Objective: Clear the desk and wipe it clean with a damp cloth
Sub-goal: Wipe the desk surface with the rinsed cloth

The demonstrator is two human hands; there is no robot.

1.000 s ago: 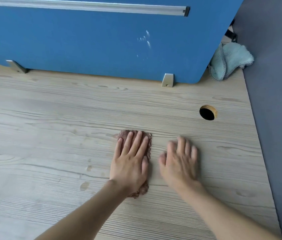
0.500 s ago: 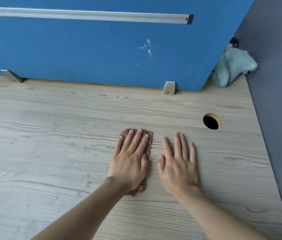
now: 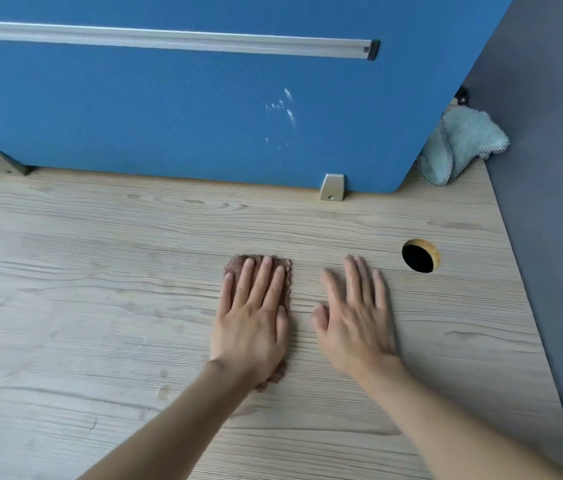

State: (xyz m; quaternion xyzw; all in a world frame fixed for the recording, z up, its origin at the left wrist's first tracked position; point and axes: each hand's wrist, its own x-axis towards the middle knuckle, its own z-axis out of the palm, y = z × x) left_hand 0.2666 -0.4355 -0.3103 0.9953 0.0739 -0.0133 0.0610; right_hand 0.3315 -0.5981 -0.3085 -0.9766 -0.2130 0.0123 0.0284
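While the brown cloth (image 3: 282, 268) is pressed flat on the wooden desk (image 3: 100, 306), well to the left of the round cable hole (image 3: 420, 256), it is covered almost wholly by the left hand (image 3: 252, 323). The fingers of that hand are laid straight and close together on the cloth, so that only its far edge and a near corner are left showing. The right hand (image 3: 356, 320) is seen between the cloth and the hole, palm down, with fingers straight and slightly spread and nothing held. Whether the desk is touched by it cannot be told, since it is blurred. Beyond the hole, a blue partition (image 3: 169, 116) is mounted along the desk, and a teal cloth (image 3: 460, 143) is bunched behind the hole, at the partition's right end.
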